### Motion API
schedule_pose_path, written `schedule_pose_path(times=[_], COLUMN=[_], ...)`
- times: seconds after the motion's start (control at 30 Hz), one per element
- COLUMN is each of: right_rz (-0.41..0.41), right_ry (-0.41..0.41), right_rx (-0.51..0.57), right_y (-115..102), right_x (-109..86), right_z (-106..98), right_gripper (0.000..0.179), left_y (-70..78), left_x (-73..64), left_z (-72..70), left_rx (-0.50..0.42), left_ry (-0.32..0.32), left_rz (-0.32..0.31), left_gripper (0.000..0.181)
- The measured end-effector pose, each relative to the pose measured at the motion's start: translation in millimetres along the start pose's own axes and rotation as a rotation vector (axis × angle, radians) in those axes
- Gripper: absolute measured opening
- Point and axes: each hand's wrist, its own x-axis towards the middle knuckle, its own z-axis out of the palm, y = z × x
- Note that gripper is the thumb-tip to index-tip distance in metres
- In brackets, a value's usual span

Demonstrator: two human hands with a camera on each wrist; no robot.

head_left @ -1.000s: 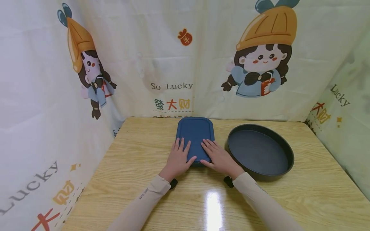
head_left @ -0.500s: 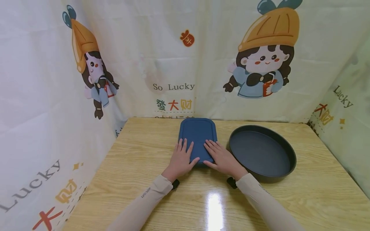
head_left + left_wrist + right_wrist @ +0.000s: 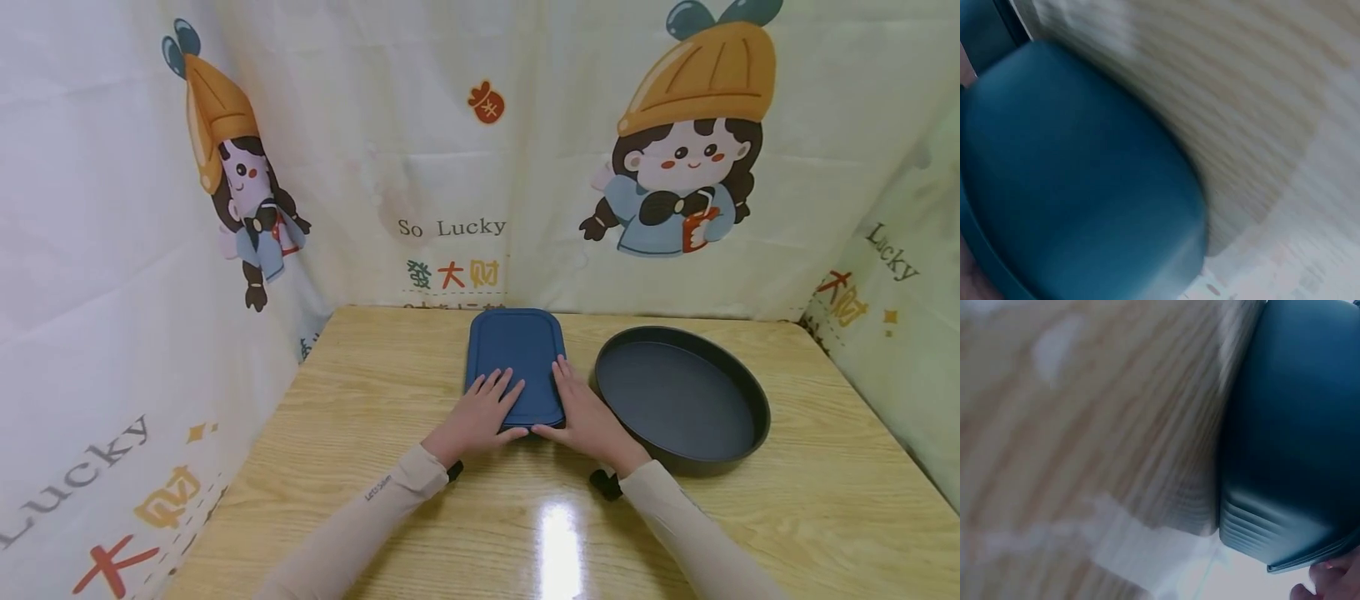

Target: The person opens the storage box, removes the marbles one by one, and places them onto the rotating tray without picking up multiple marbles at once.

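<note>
The worktop holds one blue box and one dark pan; left hand and right hand rest straight-fingered on the box, partly hiding its near end.

Left forearm and right forearm, beige-sleeved, angle inward. Left hand: palm down, fingers extended, fanned. Right hand: fingers straight, closer together. Thumbs point inward, tips nearly meeting.
</note>
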Motion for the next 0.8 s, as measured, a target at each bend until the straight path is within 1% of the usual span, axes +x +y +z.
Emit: schedule_pose_path(times=[0.1, 0.13, 0.2, 0.23, 0.3, 0.37, 0.43, 0.5, 0.6, 0.7, 0.8], right_rz=[0.066, 0.085, 0.115, 0.125, 0.142, 0.148, 0.149, 0.152, 0.135, 0.105, 0.066], right_ry=[-0.005, -0.01, -0.018, -0.017, -0.016, -0.013, -0.004, 0.0, 0.017, 0.041, 0.074], right_rx=[0.089, 0.113, 0.156, 0.176, 0.211, 0.22, 0.225, 0.212, 0.167, 0.053, -0.094], right_y=[1, 2, 3, 4, 5, 6, 6, 6, 5, 4, 3], right_x=[-1.3, -1.4, -1.6, -1.8, -2.8, -3.8, -4.5, -5.1, -5.9, -7.5, -8.6], right_z=[2, 2, 3, 3, 3, 4, 4, 4, 3, 2, 1], right_gripper=[0.114, 0.116, 0.12, 0.121, 0.123, 0.124, 0.124, 0.122, 0.119, 0.115, 0.112], left_y=[6.3, 8.4, 12.0, 13.4, 16.2, 17.9, 19.6, 20.9, 22.4, 22.7, 21.8], left_x=[-0.3, -0.4, -0.7, -0.6, -0.9, -1.7, -2.4, -3.2, -4.4, -5.0, -5.1], left_z=[-0.4, -0.1, 1.2, 2.2, 3.5, 4.5, 4.9, 4.9, 4.2, 3.7, 3.9], left_rx=[0.062, 0.083, 0.137, 0.16, 0.194, 0.217, 0.224, 0.221, 0.204, 0.198, 0.202], left_ry=[0.078, 0.116, 0.212, 0.264, 0.348, 0.413, 0.441, 0.448, 0.443, 0.435, 0.43], left_rz=[0.036, 0.042, 0.052, 0.055, 0.055, 0.054, 0.05, 0.044, 0.034, 0.029, 0.031], left_gripper=[0.069, 0.067, 0.062, 0.059, 0.053, 0.048, 0.045, 0.043, 0.043, 0.044, 0.044])
